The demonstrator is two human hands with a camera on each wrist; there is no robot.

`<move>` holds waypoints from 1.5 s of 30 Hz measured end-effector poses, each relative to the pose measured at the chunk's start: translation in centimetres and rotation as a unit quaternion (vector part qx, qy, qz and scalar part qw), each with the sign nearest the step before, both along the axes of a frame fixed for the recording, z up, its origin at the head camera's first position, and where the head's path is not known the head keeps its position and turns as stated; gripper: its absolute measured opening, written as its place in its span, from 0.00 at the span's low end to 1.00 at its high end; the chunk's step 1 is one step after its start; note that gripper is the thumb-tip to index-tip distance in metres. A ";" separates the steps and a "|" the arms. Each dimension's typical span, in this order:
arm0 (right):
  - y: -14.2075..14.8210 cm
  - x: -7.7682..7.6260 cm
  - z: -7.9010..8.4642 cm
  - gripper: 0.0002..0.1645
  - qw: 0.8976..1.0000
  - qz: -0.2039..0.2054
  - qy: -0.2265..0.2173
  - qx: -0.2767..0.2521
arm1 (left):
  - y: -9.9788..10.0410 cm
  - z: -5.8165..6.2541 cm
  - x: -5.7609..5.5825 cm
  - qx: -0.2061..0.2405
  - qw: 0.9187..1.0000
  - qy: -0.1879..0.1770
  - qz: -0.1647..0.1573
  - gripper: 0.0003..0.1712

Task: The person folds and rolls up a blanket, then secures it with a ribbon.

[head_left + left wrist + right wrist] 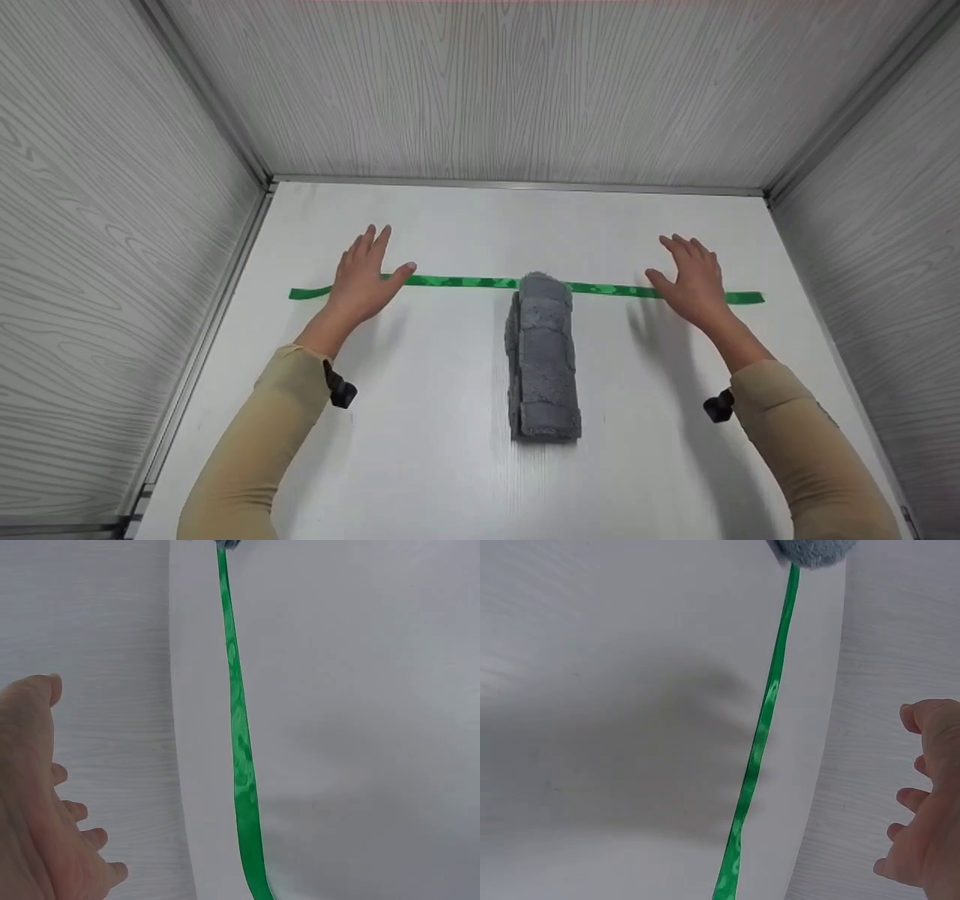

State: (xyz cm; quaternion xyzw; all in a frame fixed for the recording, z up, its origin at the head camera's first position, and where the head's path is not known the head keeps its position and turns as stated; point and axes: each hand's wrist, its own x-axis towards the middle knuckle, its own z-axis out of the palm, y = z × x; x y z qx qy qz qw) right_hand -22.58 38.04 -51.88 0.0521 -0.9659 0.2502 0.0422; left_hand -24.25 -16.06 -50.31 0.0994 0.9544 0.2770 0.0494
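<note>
A grey folded towel lies lengthwise on the white table, its far end over a green tape strip. To its left, my left hand hovers above the tape with fingers extended and thumb spread, holding nothing. My right hand hovers on the other side, its fingers also extended and its palm free. Neither hand touches the towel. In the right wrist view, only the fluffy end of the towel shows at the top, and the right hand is partly cut off by the frame.
Wood-grained panels enclose the table: a back wall, a left wall and a right wall. Metal edging runs along the table's far side. A small black camera sits at the left cuff.
</note>
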 end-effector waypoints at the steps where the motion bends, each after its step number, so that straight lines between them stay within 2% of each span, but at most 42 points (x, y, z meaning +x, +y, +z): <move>1: -0.3 0.0 0.0 0.39 1.000 0.005 -0.002 -0.003 | 0.4 0.0 0.2 0.005 1.000 0.000 -0.005 0.51; 7: -2.1 0.4 -0.1 0.40 0.999 0.028 -0.025 -0.022 | 2.7 -0.1 1.6 0.025 0.999 -0.019 -0.034 0.51; 16: -3.9 1.3 -0.6 0.45 0.992 0.046 -0.097 -0.059 | 6.1 -0.8 3.8 0.069 0.992 -0.095 -0.050 0.53; 21: -4.9 2.1 -1.2 0.48 0.985 0.055 -0.141 -0.085 | 8.0 -1.4 5.4 0.119 0.979 -0.153 -0.055 0.55; 26: -6.0 2.8 -1.8 0.50 0.976 0.056 -0.182 -0.104 | 10.0 -2.2 7.0 0.149 0.966 -0.202 -0.061 0.56; 33: -7.2 3.4 -3.0 0.46 0.965 0.076 -0.206 -0.140 | 12.7 -3.9 9.4 0.191 0.947 -0.249 -0.074 0.58; 38: -8.1 3.8 -3.5 0.46 0.959 0.082 -0.217 -0.161 | 14.5 -5.2 10.6 0.225 0.938 -0.254 -0.074 0.61; 41: -8.6 4.0 -3.8 0.50 0.954 0.077 -0.232 -0.174 | 15.4 -5.9 11.0 0.239 0.939 -0.233 -0.083 0.63; 45: -9.2 4.2 -4.1 0.52 0.942 0.066 -0.258 -0.203 | 16.1 -6.5 11.5 0.230 0.945 -0.213 -0.090 0.66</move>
